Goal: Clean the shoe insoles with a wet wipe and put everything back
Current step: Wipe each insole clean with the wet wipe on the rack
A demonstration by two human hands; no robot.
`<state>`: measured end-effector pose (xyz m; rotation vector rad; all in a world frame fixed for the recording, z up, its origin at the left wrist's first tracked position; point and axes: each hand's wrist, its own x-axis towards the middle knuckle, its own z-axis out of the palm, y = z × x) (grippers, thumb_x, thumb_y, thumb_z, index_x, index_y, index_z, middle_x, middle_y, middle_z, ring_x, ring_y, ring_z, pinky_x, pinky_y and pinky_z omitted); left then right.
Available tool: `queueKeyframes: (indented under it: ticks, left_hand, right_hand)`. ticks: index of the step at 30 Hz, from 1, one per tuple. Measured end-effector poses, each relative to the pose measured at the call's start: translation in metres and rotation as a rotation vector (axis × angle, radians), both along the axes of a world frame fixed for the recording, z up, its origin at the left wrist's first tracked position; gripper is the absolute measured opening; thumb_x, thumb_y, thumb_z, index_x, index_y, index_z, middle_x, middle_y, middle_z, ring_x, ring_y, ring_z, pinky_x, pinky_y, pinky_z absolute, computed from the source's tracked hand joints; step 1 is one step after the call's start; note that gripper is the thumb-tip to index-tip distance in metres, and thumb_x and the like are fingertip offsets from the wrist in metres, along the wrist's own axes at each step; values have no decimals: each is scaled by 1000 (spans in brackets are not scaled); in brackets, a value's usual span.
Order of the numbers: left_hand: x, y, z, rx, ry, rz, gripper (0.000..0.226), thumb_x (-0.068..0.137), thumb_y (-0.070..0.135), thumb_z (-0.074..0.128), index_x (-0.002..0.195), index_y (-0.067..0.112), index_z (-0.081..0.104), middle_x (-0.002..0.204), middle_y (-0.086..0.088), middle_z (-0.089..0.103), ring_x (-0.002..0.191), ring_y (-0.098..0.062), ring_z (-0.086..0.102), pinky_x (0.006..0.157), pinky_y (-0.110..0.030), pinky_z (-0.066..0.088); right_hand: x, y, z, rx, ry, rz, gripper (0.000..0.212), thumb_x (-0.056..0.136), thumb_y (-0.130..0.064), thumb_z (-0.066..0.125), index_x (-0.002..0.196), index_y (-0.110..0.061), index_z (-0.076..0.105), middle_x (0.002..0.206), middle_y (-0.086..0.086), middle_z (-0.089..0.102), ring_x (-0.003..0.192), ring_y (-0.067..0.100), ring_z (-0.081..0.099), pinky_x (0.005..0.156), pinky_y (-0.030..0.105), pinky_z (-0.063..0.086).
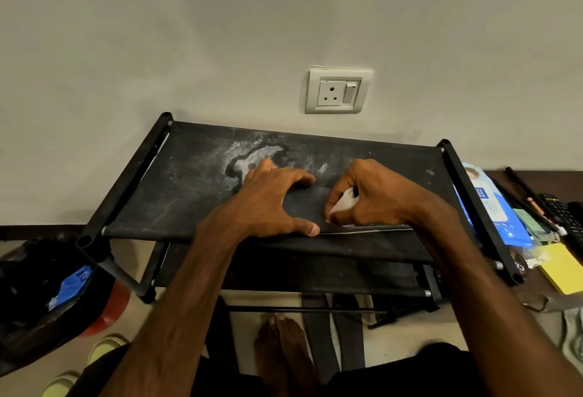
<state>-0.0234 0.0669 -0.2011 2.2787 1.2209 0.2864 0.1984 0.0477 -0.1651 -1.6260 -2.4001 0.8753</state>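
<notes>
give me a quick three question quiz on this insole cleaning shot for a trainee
1. True or false: the right hand pinches a white wet wipe against the black shoe insole.
2. Short answer: what does the left hand hold steady between thumb and fingers?
3. Pick one: the blue wet-wipe pack lies
A) just right of the black fabric shoe rack
B) on the rack's top shelf
C) under the left hand

Key: 1 true; 2 the insole; 3 A
</notes>
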Motion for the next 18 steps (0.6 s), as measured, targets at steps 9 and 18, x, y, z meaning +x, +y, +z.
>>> queueKeyframes:
  ticks: [9,18]
  left_hand:
    - [0,-2,3,-10,-22,-4,88,69,59,83,145,37,45,131,17,44,118,-6,25,98,-31,28]
    - [0,0,0,-22,6,6,91,68,64,82,146,38,43,142,11,47,126,-14,30,105,-38,34]
  right_hand:
    - [7,6,-4,55,17,-82,7,76,-24,83,80,-30,82,81,-19,76,75,-1,70,76,38,63]
    - [0,11,-12,44,-3,-94,12,76,-35,86,85,-30,81,90,-13,77,87,5,71,81,38,62]
